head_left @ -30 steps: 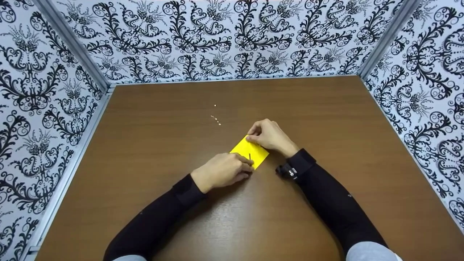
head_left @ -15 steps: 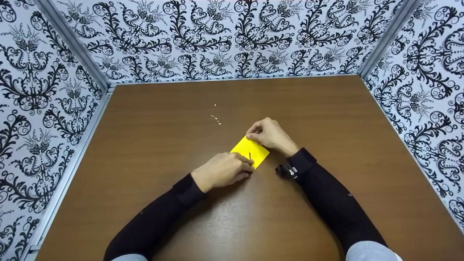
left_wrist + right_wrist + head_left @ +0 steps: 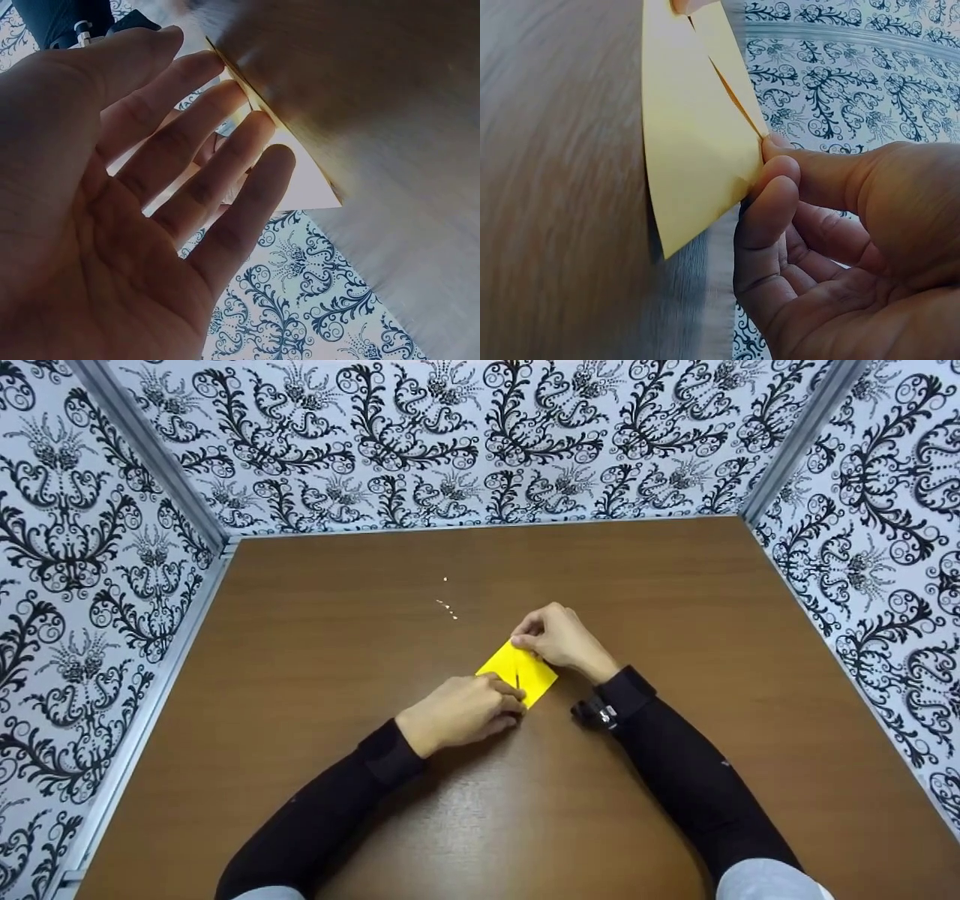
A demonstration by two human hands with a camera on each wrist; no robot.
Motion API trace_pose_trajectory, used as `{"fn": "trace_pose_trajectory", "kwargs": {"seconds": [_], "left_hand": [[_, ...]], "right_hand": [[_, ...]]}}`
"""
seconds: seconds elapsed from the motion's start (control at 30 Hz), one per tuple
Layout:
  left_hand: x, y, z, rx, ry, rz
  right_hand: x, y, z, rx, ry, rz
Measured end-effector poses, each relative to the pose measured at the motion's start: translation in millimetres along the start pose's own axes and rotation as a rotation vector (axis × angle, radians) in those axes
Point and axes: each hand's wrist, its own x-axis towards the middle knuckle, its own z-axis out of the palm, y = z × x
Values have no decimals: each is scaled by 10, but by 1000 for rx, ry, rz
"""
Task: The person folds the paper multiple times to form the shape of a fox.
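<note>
A small yellow sheet of folded paper (image 3: 535,682) lies turned cornerwise near the middle of the table, between both hands. A slit (image 3: 737,99) runs between two folded edges of the paper toward the pinched corner. My left hand (image 3: 461,709) rests its fingertips on the near left part of the sheet; in the left wrist view its fingers (image 3: 247,187) are extended, with the thumb apart. At the far corner my right hand (image 3: 564,641) pinches the paper between thumb and forefinger, as the right wrist view shows close up.
Several tiny pale scraps (image 3: 448,607) lie on the brown wooden table (image 3: 337,607) beyond the paper. Patterned black-and-white walls (image 3: 480,442) border the table at the back and sides. A small dark camera (image 3: 594,714) sits on the right wrist.
The slit in the paper looks narrower and reaches a little farther toward the right hand's pinch. The right hand has shifted very slightly; the left hand stays in place.
</note>
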Motion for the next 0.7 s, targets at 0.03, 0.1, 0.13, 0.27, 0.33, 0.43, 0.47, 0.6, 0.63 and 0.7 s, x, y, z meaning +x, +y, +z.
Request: {"fn": "trace_pose_trajectory", "kwargs": {"seconds": [0.03, 0.1, 0.13, 0.27, 0.33, 0.43, 0.47, 0.6, 0.63, 0.7], "left_hand": [[0, 1, -2, 5, 4, 1], [-4, 5, -11, 10, 12, 4], [-6, 5, -13, 13, 18, 7], [-12, -1, -26, 29, 58, 32], [-14, -9, -39, 44, 90, 44], [-22, -30, -64, 77, 144, 42], [-25, -40, -74, 89, 162, 36], [-43, -89, -115, 128, 218, -14], [-48, -102, -125, 131, 229, -28], [-55, -128, -145, 132, 247, -56]], "right_hand": [[1, -2, 0, 1, 2, 0], [1, -3, -3, 1, 7, 0], [1, -3, -4, 2, 8, 1], [1, -7, -17, 4, 12, 3], [2, -6, -29, 7, 16, 6], [1, -9, -50, 15, 27, 6], [3, -6, -57, 17, 31, 4], [3, -11, -84, 32, 45, -4], [5, -12, -90, 35, 50, -6], [5, -14, -104, 41, 60, -6]]}}
